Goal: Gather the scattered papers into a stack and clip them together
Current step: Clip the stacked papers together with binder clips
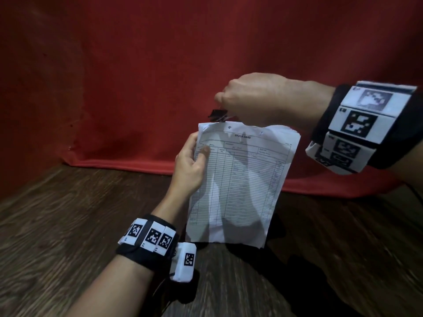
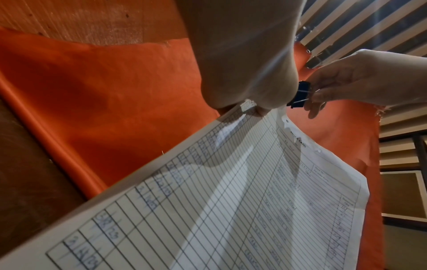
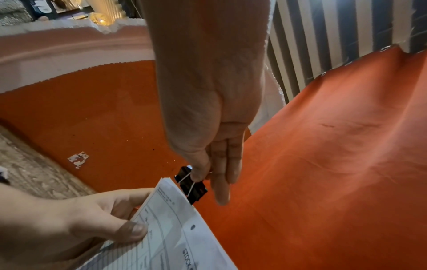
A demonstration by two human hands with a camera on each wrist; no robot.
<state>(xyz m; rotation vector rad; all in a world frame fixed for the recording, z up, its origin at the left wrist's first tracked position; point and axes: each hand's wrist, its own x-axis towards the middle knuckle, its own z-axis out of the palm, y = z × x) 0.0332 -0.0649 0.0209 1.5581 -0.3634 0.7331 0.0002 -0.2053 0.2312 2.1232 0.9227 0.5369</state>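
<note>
Left hand (image 1: 191, 164) grips the paper stack (image 1: 238, 186) upright; right hand (image 1: 254, 99) fingers (image 3: 221, 175) pinch the binder clip (image 1: 218, 115) at its top edge.

Papers (image 1: 240, 179): white, ruled with a dark printed grid — blue handwriting in the cells.
Binder clip (image 1: 217, 115): black, silver wire handles.
Cloth (image 1: 160, 65): red.
Table (image 1: 57, 213): dark brown wood grain.
Wristbands (image 1: 148, 239): black — white-and-black square markers.
</note>
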